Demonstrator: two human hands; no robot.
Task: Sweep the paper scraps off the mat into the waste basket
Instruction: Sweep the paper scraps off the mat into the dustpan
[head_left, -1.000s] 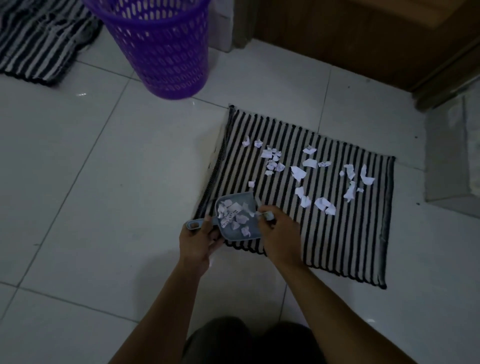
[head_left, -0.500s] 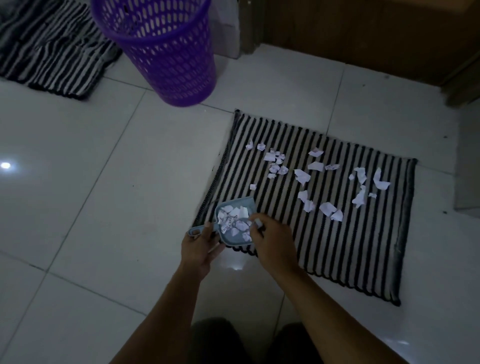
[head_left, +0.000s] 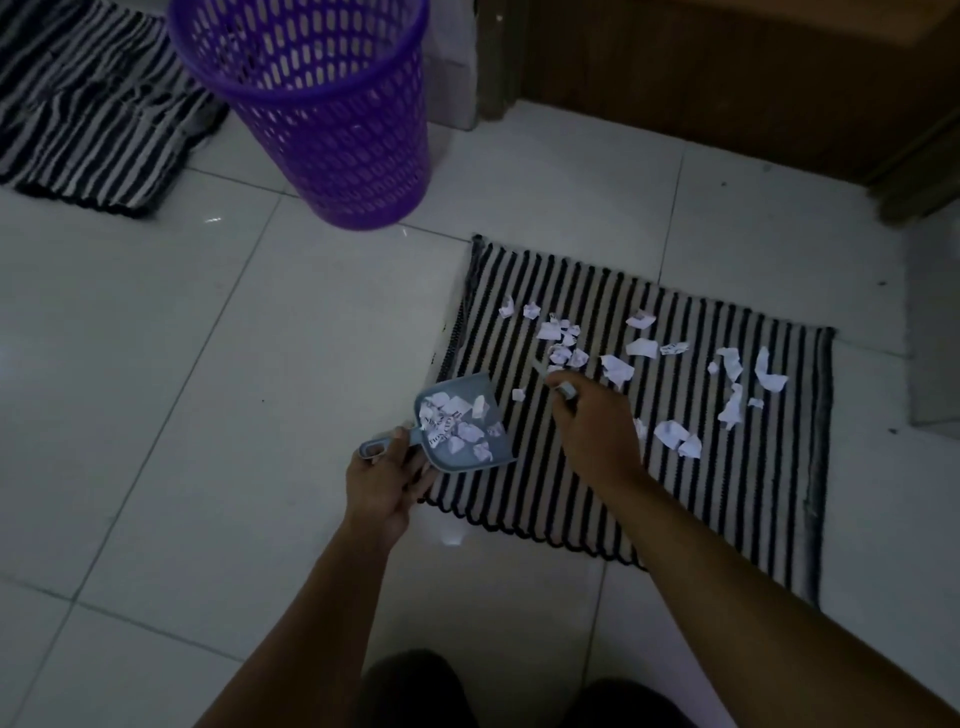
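Head view, dim and grainy: the left hand (head_left: 384, 480) has its fingers curled tight round the handle of a small blue-grey dustpan (head_left: 464, 426), whose tray sits at the near left edge of the striped mat (head_left: 727, 483) and already carries a heap of torn paper. The right hand (head_left: 597, 431) is closed on a small brush (head_left: 566, 389); only its pale end pokes out past the knuckles (the bristles are hidden under the hand, so whether they touch the mat cannot be told). Just beyond that hand, the paper scraps (head_left: 618, 366) lie scattered across the mat's far half, one cluster close to the brush and others well to the right. Print on some pieces is too small to read. White glossy floor tiles (head_left: 182, 364) surround the mat. A purple waste basket (head_left: 322, 109), perforated, stands beyond the mat's far left corner, its rim cut by the frame's top. Behind it lies a second striped mat (head_left: 93, 130), rumpled. Dark wooden panelling (head_left: 727, 78) runs along the far right.
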